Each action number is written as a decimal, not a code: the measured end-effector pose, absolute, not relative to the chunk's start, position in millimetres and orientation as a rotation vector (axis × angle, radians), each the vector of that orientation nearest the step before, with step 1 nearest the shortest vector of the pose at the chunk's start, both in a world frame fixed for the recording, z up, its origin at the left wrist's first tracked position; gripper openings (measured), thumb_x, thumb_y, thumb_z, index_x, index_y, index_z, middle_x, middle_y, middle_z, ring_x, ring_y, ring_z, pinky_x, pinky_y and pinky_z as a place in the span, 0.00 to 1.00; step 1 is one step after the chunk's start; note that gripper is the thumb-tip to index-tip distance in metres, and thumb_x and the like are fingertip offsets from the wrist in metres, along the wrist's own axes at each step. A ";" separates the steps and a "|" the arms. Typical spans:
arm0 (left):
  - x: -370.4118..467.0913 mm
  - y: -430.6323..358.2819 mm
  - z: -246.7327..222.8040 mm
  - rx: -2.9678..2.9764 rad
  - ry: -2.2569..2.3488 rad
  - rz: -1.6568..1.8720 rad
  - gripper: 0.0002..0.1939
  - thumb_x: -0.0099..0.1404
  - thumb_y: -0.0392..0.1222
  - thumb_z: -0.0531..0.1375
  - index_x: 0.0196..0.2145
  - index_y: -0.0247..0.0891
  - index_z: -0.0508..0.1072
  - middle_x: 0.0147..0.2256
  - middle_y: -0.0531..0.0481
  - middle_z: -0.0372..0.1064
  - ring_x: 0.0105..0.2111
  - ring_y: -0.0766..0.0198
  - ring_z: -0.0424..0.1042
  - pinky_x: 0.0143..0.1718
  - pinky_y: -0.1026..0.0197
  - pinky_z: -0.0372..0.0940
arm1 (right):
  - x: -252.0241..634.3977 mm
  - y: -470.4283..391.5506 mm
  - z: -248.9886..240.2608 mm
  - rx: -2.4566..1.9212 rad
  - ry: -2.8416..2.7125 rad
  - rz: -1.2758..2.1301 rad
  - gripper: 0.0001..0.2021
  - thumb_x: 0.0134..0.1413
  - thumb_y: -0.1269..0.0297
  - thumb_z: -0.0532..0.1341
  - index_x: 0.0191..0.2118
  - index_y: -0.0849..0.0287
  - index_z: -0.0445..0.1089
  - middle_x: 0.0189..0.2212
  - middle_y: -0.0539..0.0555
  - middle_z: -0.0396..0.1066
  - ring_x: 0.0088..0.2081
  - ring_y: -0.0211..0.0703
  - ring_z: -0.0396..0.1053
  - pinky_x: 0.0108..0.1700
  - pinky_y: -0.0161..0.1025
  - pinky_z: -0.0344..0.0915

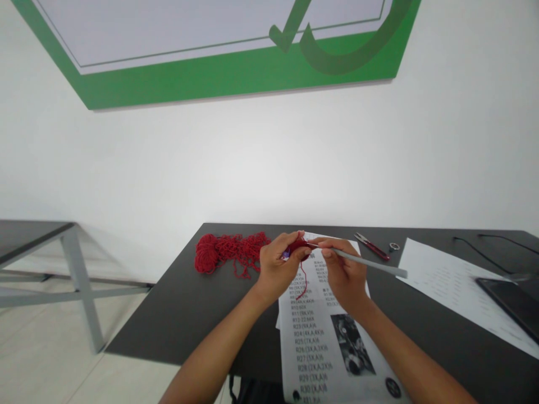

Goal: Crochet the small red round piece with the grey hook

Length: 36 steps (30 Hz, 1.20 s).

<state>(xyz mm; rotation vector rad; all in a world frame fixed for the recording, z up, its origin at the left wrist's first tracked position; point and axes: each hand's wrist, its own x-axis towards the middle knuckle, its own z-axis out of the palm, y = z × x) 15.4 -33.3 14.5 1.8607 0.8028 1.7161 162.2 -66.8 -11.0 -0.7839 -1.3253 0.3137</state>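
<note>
left hand (277,265) pinches the red crochet piece (298,246), right hand (346,272) grips the grey hook (370,262); the tangled yarn (241,248) could snag, jerking the hook loose.

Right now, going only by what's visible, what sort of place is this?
Probably an office, classroom or similar indoor workroom, though it isn't certain which. A dark desk stands by a plain white wall, a green-bordered board hangs above, and a second table is off to the left.
</note>
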 end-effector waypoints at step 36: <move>32.0 -34.4 -1.9 1.044 0.486 1.304 0.21 0.52 0.39 0.74 0.45 0.40 0.83 0.38 0.45 0.82 0.34 0.60 0.79 0.39 0.61 0.71 | 174.6 -50.7 -36.4 -0.804 -1.753 -0.436 0.23 0.64 0.70 0.60 0.63 0.48 0.64 0.51 0.60 0.72 0.50 0.54 0.71 0.51 0.57 0.70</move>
